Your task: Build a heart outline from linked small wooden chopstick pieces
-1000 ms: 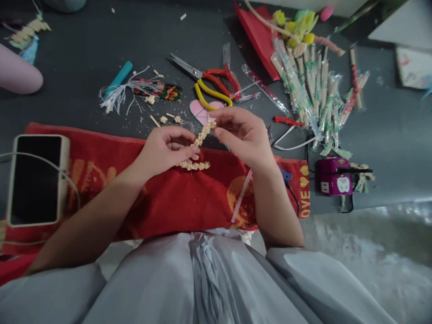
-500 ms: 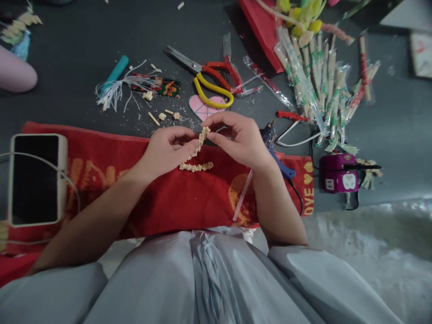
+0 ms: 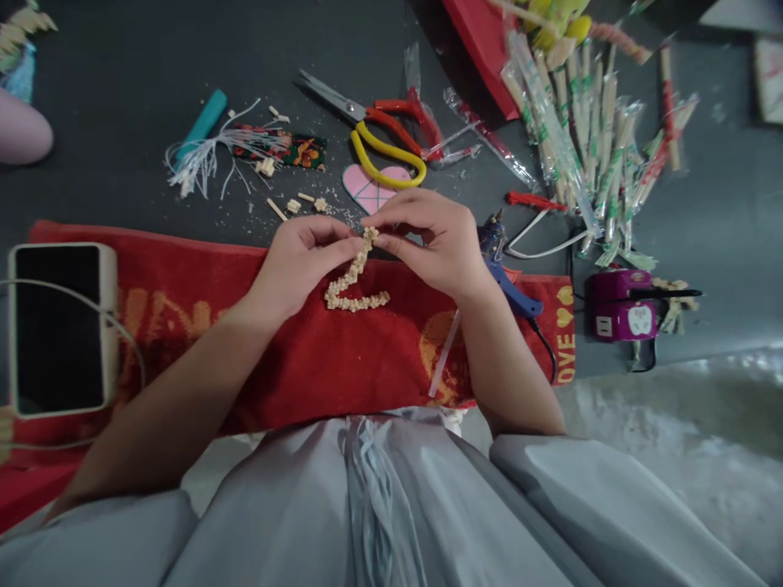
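Both hands meet over a red towel (image 3: 306, 359) on the dark table. My left hand (image 3: 303, 265) and my right hand (image 3: 428, 240) pinch the top end of a pale beaded strand (image 3: 351, 281) made of small cream-coloured pieces. The strand hangs down in a bent shape, and its lower end lies on the towel. A pink heart-shaped piece (image 3: 370, 186) lies just beyond my fingers. A blue glue gun (image 3: 505, 269) rests by my right wrist, and a clear glue stick (image 3: 444, 355) lies on the towel below it.
A phone (image 3: 58, 326) with a cable sits on the towel at left. Yellow-handled pliers (image 3: 388, 155), red-handled scissors (image 3: 373, 118), a teal tube (image 3: 201, 126), white threads (image 3: 208, 155), wrapped chopsticks (image 3: 581, 139) and a purple power adapter (image 3: 621, 306) lie on the table.
Both hands came closer together and lower, and the strand's upper end dropped toward the towel. The view shifted slightly upward.
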Demonstrator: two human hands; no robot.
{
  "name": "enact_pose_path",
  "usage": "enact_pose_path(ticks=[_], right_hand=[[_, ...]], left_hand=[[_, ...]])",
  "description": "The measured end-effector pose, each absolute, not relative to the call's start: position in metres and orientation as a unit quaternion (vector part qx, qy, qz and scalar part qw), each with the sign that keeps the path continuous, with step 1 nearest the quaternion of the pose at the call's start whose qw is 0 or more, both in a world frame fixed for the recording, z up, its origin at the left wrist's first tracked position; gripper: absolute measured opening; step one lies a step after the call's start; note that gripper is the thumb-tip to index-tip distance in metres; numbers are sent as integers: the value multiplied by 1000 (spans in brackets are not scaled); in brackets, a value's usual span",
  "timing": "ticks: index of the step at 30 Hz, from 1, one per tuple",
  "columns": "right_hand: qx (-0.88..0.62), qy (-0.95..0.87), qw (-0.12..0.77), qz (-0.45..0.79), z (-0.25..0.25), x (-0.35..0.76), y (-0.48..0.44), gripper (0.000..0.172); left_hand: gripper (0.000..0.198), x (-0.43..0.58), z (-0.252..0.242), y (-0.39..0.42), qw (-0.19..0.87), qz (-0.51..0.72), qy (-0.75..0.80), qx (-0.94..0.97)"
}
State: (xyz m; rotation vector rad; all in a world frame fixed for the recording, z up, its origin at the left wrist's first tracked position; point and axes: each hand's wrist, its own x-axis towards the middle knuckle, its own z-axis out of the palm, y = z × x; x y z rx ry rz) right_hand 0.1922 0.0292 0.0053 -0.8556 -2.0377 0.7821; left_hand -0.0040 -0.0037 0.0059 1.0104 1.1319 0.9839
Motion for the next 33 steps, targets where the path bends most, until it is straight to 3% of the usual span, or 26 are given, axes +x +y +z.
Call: enact_pose_path(ticks=[19,33], right_hand=[[-365,-786,390,310,10,191,24,25],[-395,-761,416,304,27,190,9,10]], left_hand=[[19,-3,5,-4,597,454,493,441],[25,1,12,-14,561,468,481,485]])
